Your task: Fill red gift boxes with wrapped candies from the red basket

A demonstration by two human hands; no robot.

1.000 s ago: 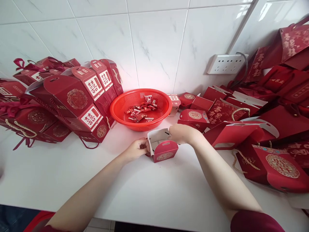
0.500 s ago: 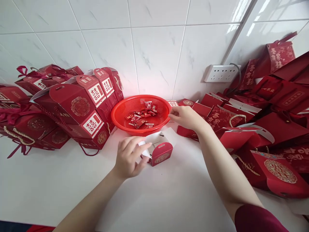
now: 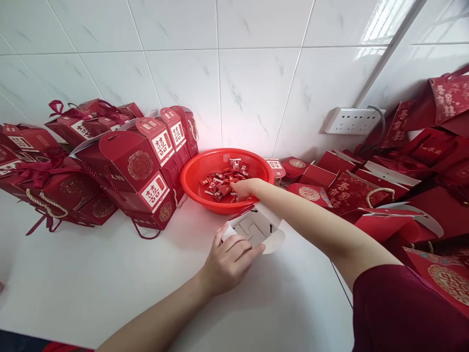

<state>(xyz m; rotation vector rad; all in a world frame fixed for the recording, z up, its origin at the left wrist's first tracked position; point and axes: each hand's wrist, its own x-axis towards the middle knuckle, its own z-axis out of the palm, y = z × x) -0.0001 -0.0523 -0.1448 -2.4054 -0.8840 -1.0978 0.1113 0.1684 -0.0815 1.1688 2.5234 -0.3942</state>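
My left hand (image 3: 230,259) grips the near left side of a small open gift box (image 3: 252,229), fingers bent over its edge. The box is red outside and white-grey inside, with its flaps spread and a bare folded bottom showing. Behind it stands a red plastic basket (image 3: 190,190) with perforated walls. Several small red-wrapped sweets (image 3: 216,186) lie in it. My right hand (image 3: 242,189) reaches down over the basket's right rim among the sweets; its fingertips are mostly hidden, so I cannot tell what they hold.
Stacked red gift boxes (image 3: 139,166) with ribbons and cord handles stand at the left. More red boxes (image 3: 351,190) crowd the right side. A white power strip (image 3: 353,121) sits against the tiled wall (image 3: 252,98) behind.
My right hand has moved from the basket's right rim down into the sweets. My left hand has closed on the box, which is now turned and tilted. The view has shifted left.
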